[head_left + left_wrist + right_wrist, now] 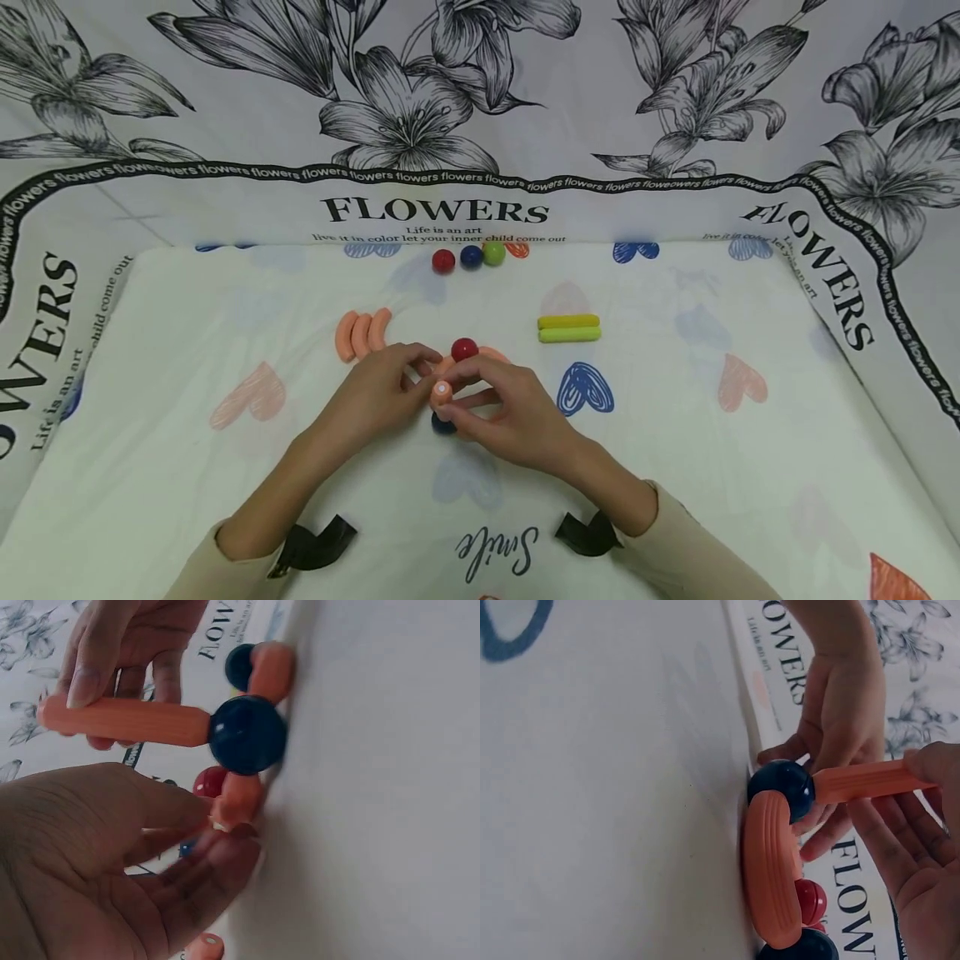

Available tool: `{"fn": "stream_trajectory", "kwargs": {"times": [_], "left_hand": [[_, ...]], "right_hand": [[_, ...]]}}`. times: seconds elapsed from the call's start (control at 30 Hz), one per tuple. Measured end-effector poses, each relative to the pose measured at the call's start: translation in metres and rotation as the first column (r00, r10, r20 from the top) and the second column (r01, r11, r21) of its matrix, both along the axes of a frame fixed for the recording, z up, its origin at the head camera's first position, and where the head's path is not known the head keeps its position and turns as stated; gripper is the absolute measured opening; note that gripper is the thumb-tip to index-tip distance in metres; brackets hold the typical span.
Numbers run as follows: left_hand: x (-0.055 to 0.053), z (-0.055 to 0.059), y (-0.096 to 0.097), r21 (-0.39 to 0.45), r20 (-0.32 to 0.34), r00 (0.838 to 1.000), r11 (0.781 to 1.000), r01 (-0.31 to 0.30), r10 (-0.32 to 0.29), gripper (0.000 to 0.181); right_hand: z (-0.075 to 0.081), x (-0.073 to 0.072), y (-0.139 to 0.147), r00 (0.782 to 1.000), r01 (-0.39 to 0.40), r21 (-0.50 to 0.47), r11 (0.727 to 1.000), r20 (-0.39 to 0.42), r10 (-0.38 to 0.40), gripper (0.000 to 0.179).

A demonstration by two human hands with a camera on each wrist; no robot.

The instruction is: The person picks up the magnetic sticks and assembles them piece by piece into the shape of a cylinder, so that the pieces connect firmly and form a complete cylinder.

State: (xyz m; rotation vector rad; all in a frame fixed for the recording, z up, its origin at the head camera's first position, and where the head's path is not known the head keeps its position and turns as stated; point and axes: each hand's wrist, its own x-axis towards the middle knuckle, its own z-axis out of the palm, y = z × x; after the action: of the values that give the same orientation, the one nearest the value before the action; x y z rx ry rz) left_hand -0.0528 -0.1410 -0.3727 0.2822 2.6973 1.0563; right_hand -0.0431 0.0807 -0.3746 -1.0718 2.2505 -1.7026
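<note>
My right hand (517, 412) pinches a straight, ribbed orange toy rod (135, 721) between thumb and fingers. The rod stands upright, its lower end against a dark blue ball (247, 735) on the table. My left hand (390, 383) pinches a curved orange rod (241, 796) beside that ball. Another curved orange rod (769, 870) runs from the ball's other side toward a second dark blue ball (801, 949). Behind the hands, a red ball (464, 349) sits by the orange pieces. The hands partly hide the joined pieces in the head view.
Several curved orange rods (362, 335) lie to the left. Two straight rods, yellow (568, 321) and lime (569, 335), lie to the right. Along the back are a red ball (443, 261), a blue ball (471, 257) and a green ball (493, 253). A heart-printed white cloth (660, 483) covers the table.
</note>
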Motion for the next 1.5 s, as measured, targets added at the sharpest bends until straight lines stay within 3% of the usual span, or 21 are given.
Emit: {"fn": "stream_trajectory", "kwargs": {"times": [0.1, 0.2, 0.33, 0.4, 0.6, 0.7, 0.87, 1.07, 1.13, 1.3, 1.5], "left_hand": [[0.011, -0.003, -0.004, -0.009, -0.088, 0.995, 0.999, 0.038, -0.039, 0.027], [0.023, -0.004, -0.013, -0.031, -0.153, 0.980, 0.992, 0.120, -0.123, 0.034], [0.034, 0.001, -0.019, -0.082, -0.112, 0.962, 0.967, 0.242, -0.250, 0.034], [0.036, 0.001, -0.019, -0.113, -0.099, 0.957, 0.958, 0.263, -0.274, 0.032], [0.037, -0.006, -0.011, -0.126, -0.212, 0.959, 0.978, 0.165, -0.189, 0.032], [0.034, -0.008, -0.006, -0.100, -0.232, 0.955, 0.982, 0.163, -0.183, 0.028], [0.031, -0.005, -0.004, -0.124, -0.197, 0.957, 0.974, 0.190, -0.212, 0.022], [0.024, 0.000, -0.004, -0.133, -0.155, 0.957, 0.965, 0.226, -0.245, 0.023], [0.020, 0.001, -0.003, -0.128, -0.138, 0.958, 0.964, 0.233, -0.250, 0.022], [0.010, 0.005, -0.001, -0.129, -0.106, 0.964, 0.964, 0.232, -0.246, 0.020], [0.009, 0.004, 0.002, -0.116, -0.123, 0.961, 0.965, 0.234, -0.248, 0.017]], "right_hand": [[-0.003, 0.002, -0.001, 1.000, 0.000, -0.008, 1.000, -0.002, 0.000, 0.031], [-0.004, 0.004, -0.002, 1.000, -0.012, -0.019, 1.000, -0.003, 0.012, 0.032], [-0.004, 0.004, -0.001, 1.000, -0.021, -0.014, 1.000, -0.020, 0.021, 0.032], [-0.003, 0.003, 0.000, 0.999, -0.024, -0.003, 1.000, -0.030, 0.024, 0.032], [0.006, -0.002, 0.008, 0.998, -0.034, 0.042, 0.999, -0.054, 0.037, 0.036], [0.014, -0.006, 0.017, 0.998, 0.000, 0.067, 0.998, -0.068, 0.005, 0.037], [0.032, -0.017, 0.039, 0.986, 0.126, 0.132, 0.983, -0.128, -0.109, 0.034], [0.049, -0.031, 0.070, 0.943, 0.284, 0.201, 0.937, -0.236, -0.235, 0.034], [0.050, -0.036, 0.078, 0.939, 0.301, 0.243, 0.922, -0.246, -0.241, 0.033], [0.048, -0.048, 0.091, 0.952, 0.286, 0.356, 0.890, -0.207, -0.224, 0.032], [0.041, -0.053, 0.099, 0.948, 0.312, 0.413, 0.856, -0.193, -0.252, 0.031]]}}
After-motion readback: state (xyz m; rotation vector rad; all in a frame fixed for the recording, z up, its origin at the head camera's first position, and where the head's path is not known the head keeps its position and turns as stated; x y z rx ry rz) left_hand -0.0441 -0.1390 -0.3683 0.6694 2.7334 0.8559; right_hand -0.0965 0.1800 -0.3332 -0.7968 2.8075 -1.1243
